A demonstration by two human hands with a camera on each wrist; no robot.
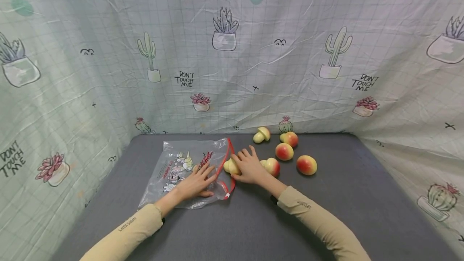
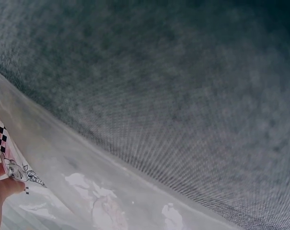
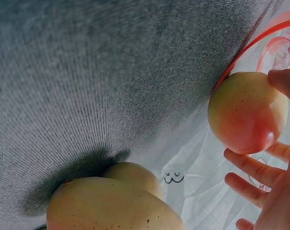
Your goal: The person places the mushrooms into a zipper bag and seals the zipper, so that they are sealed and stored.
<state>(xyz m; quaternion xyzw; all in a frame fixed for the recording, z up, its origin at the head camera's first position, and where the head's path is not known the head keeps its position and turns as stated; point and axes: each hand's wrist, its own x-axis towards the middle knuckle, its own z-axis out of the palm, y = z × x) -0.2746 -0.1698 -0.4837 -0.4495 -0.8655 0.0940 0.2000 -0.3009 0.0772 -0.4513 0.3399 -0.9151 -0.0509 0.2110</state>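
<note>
My left hand [image 1: 195,181] lies over a clear plastic zip bag [image 1: 152,194] with a cartoon print, its fingers spread on the printed side. In the left wrist view, the thumb [image 2: 10,187] touches that print. The bag's red-edged mouth [image 1: 231,147] faces right and gapes. Right at this mouth, my right hand [image 1: 250,167] holds a yellow-and-red toy mushroom [image 3: 248,112] between thumb and fingers. Its stem side points toward the bag. Just beside the right wrist lies another toy mushroom [image 1: 273,167], partly hidden by the hand.
Farther back on the grey table [image 1: 253,228] are a pale yellow toy mushroom [image 1: 264,132] and a red-yellow one [image 1: 291,139]. Two rounded red-yellow pieces [image 1: 284,152] [image 1: 306,165] lie to the right. A printed curtain [image 1: 253,71] hangs behind the table.
</note>
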